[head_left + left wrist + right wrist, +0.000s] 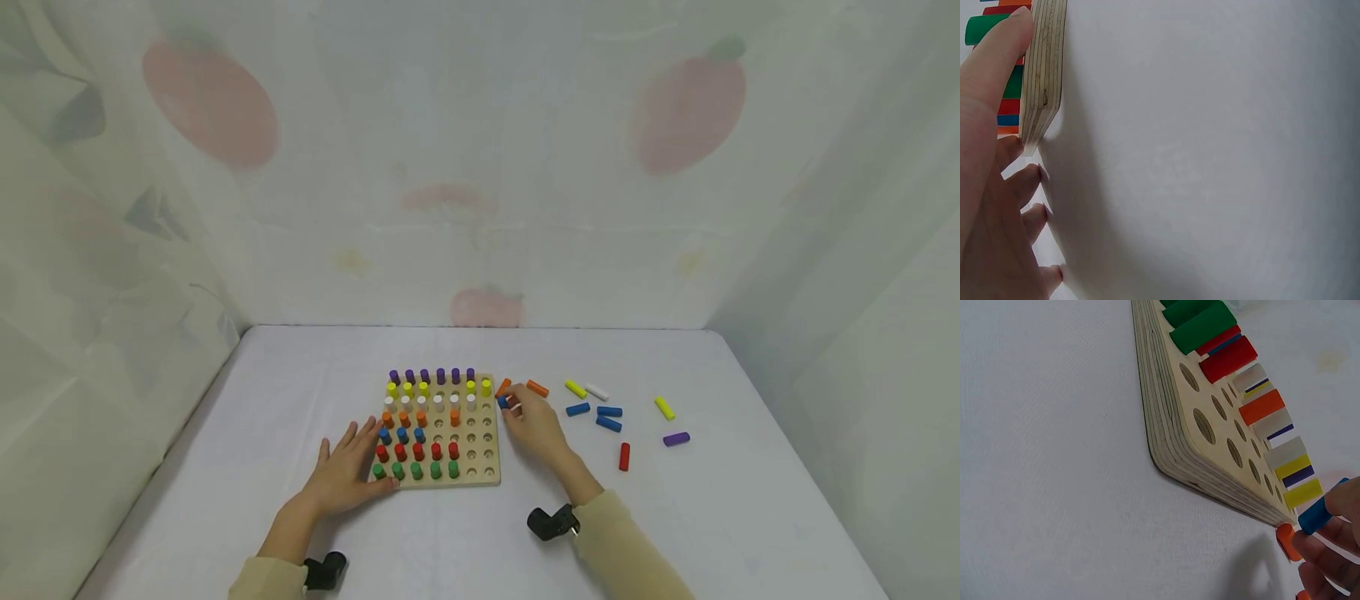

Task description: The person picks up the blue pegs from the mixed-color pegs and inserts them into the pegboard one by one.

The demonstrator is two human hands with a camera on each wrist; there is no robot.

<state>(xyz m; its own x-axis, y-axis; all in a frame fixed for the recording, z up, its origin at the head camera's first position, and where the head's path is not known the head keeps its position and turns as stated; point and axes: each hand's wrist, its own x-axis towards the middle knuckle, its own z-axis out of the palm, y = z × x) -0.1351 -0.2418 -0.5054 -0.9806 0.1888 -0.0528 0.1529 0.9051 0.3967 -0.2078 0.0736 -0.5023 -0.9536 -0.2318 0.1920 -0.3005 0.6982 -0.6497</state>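
Observation:
A wooden peg board (480, 477) lies on the white table, with rows of purple, yellow, white, orange, blue, red and green pegs standing in it. My right hand (534, 425) pinches a blue peg (502, 402) just off the board's right edge; the blue peg (1320, 510) shows between my fingertips in the right wrist view, beside an orange peg (1287, 542) lying on the table. My left hand (347, 471) lies flat with straight fingers, its thumb (994, 56) against the board's edge (1044, 69) at the near left corner.
Loose pegs lie right of the board: orange (537, 388), yellow (575, 388), white (597, 391), blue (609, 412), red (624, 457), another yellow (664, 407) and purple (676, 439). A patterned curtain (480, 167) encloses the table on three sides.

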